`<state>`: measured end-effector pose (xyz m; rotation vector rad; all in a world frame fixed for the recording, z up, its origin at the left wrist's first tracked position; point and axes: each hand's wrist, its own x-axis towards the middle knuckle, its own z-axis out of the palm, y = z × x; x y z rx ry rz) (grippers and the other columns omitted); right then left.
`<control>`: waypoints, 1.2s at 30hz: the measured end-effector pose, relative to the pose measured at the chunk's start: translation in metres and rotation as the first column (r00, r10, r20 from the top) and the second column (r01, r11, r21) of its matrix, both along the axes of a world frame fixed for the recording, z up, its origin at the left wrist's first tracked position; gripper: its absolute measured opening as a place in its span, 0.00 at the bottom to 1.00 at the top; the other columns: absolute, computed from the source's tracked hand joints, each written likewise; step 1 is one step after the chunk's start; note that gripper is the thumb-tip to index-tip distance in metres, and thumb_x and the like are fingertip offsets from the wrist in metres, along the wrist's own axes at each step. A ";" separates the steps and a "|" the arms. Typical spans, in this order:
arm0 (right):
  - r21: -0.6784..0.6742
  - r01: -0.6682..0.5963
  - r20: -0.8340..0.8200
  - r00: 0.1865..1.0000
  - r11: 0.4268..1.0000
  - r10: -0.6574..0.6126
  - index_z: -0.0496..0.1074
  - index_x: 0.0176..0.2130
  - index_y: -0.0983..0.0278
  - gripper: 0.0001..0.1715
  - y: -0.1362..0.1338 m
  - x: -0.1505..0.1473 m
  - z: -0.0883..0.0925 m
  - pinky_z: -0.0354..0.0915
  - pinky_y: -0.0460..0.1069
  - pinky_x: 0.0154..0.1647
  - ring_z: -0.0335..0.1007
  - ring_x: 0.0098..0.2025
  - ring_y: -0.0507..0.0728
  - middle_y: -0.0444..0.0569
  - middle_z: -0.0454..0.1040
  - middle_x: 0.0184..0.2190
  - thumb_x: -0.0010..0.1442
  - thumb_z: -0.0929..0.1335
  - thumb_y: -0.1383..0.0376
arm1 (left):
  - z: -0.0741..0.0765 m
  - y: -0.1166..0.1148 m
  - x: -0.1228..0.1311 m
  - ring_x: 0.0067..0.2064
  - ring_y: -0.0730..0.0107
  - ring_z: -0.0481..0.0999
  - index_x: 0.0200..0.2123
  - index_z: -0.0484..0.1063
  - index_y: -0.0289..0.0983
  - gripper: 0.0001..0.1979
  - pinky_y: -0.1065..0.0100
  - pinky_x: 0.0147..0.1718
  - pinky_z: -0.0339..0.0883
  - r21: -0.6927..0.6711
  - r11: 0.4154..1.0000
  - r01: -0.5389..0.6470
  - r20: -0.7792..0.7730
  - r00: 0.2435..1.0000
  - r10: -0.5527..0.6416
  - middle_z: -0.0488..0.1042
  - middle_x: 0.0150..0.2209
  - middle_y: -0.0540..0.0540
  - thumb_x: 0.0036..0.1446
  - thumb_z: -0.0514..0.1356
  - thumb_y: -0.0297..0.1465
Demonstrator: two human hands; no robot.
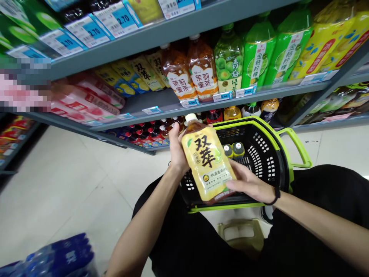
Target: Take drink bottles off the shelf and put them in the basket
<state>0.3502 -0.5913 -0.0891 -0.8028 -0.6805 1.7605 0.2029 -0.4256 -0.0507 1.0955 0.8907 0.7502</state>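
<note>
Bottle (208,163) was held tilted above basket (284,167), label facing up. Drop was judged possible: were left hand (178,153) loosened at shoulder, load would be left to right hand (248,182) near base, and capped bottles (238,149) in basket could be struck. Left hand was part-curled round upper side, thumb extended, fingers hidden. Right hand was loosely cupped round lower corner. Left forearm was angled up from below, right forearm in from right.

bottle (207,161) over basket (284,169) | bottle pair (238,149) in basket | shelves (184,30) behind basket
</note>
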 end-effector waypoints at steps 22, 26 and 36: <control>0.522 -0.112 0.832 0.286 0.846 -0.476 0.61 0.74 0.65 0.54 -0.017 0.003 -0.022 0.80 0.64 0.58 0.81 0.58 0.72 0.63 0.77 0.63 0.61 0.77 0.44 | -0.009 0.014 -0.012 0.44 0.48 0.85 0.31 0.78 0.39 0.11 0.53 0.43 0.78 0.129 0.983 0.128 0.124 0.982 -0.144 0.83 0.33 0.41 0.48 0.64 0.40; 0.541 -0.175 0.834 0.233 0.822 -0.500 0.70 0.69 0.70 0.47 -0.021 0.001 -0.018 0.76 0.66 0.64 0.77 0.63 0.75 0.69 0.73 0.65 0.65 0.74 0.43 | -0.006 0.012 -0.017 0.40 0.50 0.84 0.28 0.78 0.39 0.09 0.52 0.43 0.77 0.222 0.969 0.110 0.196 0.968 -0.154 0.81 0.30 0.43 0.47 0.62 0.38; 0.370 0.000 0.851 0.402 0.929 -0.339 0.63 0.71 0.61 0.56 -0.017 0.000 -0.009 0.79 0.66 0.57 0.83 0.55 0.72 0.60 0.80 0.59 0.54 0.81 0.48 | -0.004 0.014 -0.015 0.45 0.49 0.85 0.38 0.82 0.38 0.17 0.55 0.44 0.77 0.091 0.987 0.132 0.088 0.986 -0.140 0.85 0.37 0.41 0.52 0.67 0.44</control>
